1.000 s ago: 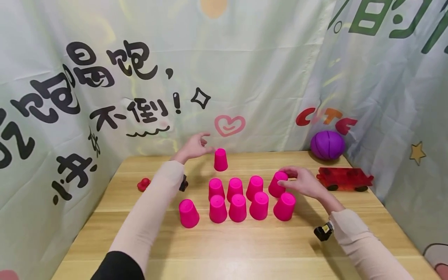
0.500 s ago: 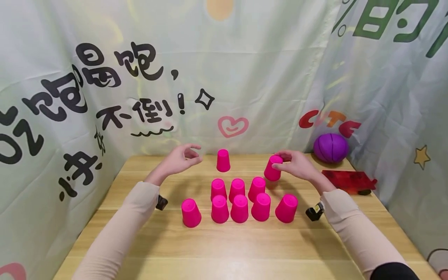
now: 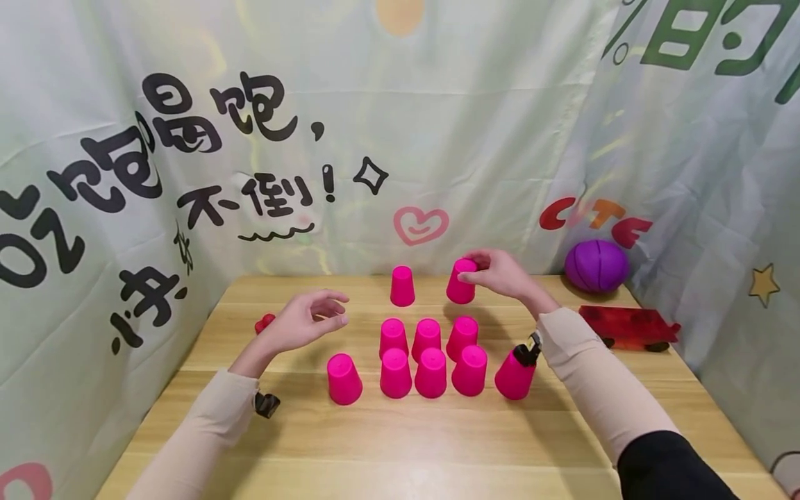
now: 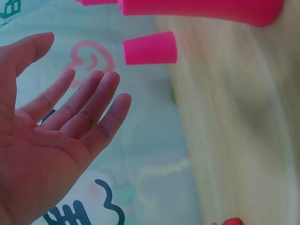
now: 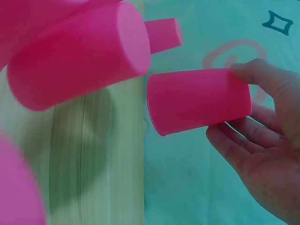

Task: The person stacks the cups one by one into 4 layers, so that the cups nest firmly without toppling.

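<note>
In the head view my right hand (image 3: 503,274) pinches an upside-down pink cup (image 3: 461,283) near its closed top, over the back of the table. The right wrist view shows thumb and fingers on either side of the held cup (image 5: 199,101). Left of it, another pink cup (image 3: 403,286) stands alone at the back. Three upside-down cups form a middle row (image 3: 427,337), with a front row (image 3: 430,373) of several before it. The front right cup (image 3: 514,382) is partly hidden by the wrist camera. My left hand (image 3: 304,319) hovers left of the cups, fingers relaxed, holding nothing.
At the back right corner sits a purple ball (image 3: 596,267), with a red toy car (image 3: 630,328) in front of it. A small red object (image 3: 264,322) lies partly behind the left hand. A printed cloth (image 3: 487,139) hangs behind the wooden table (image 3: 400,444).
My right hand has lifted the cup from the right end of the middle row and carried it back and left. My left hand has drawn away from the rear cup, toward the front left.
</note>
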The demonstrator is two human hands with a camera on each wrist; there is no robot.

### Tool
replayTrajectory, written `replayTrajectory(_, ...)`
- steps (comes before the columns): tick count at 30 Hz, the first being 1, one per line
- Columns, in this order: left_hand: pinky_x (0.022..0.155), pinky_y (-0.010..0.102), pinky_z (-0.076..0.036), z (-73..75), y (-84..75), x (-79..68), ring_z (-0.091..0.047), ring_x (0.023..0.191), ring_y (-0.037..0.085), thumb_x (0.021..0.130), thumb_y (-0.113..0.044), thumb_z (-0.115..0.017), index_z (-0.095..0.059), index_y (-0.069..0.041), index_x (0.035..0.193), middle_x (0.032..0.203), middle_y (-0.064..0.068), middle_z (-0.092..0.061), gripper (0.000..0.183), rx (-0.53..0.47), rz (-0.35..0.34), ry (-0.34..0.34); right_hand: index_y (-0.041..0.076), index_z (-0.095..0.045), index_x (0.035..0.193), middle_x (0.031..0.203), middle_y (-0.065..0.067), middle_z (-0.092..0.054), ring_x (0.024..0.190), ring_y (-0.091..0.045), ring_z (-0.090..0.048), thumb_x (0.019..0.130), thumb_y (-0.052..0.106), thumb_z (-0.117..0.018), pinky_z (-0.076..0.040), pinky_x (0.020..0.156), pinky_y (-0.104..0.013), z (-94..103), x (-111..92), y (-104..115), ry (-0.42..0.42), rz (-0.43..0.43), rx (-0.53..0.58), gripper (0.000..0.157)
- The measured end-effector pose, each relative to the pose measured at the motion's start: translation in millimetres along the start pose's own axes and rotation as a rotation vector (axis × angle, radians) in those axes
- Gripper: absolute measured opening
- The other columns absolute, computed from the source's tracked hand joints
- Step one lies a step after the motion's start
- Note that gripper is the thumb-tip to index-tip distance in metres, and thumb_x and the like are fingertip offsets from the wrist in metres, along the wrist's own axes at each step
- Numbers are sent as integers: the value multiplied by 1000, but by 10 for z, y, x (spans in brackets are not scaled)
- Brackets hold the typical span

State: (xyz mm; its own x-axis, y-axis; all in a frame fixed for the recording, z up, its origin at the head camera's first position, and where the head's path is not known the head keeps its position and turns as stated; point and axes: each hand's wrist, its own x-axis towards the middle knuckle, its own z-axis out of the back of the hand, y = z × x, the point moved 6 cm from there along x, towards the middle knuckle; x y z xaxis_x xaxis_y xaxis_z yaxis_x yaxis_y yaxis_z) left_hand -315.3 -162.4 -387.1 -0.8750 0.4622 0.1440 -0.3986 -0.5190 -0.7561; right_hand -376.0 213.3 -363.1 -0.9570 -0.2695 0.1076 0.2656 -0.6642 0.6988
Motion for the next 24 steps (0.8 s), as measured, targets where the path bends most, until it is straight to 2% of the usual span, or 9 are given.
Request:
replayTrajectory(5,99,47,-61,-35,66,-166,-75,110,24,96,-29,-78,-66,-12,134,123,14,-75,44,-36,19,20,-3,-65,135,122,-22,-72,108,-33,-68,95,24,-77,-58,89,-37,-120,145,38,13,-1,1,49)
replayTrajectory(10,98,39,-61,-116,149,-311,-73,115,26,96,-28,-78,-66,-10,136,127,19,-73,45,-68,20,49,-4,-64,136,124,-23,-71,110,-34,-67,95,22,-77,-59,92,-42,-218,257,38,30,-25,16,50)
replayTrajectory(13,98,38,-60,-172,187,-403,-71,118,30,97,-26,-77,-65,-10,137,129,22,-72,45,-81,15,71,-4,-63,137,125,-23,-71,111,-34,-67,96,21,-76,-59,94,-43,-283,322,23,44,-38,27,51)
replayTrajectory(18,103,48,-59,-263,212,-503,-67,125,41,96,-27,-78,-63,-7,139,133,25,-69,49,-126,15,114,-5,-62,138,127,-24,-70,114,-35,-67,97,22,-75,-58,98,-45,-397,416,26,69,-42,36,51)
replayTrajectory(24,106,52,-57,-311,219,-553,-66,127,38,94,-26,-81,-60,-2,142,138,25,-67,57,-147,23,124,-5,-63,137,131,-25,-69,120,-38,-66,95,20,-76,-55,104,-49,-508,501,90,101,-42,34,50)
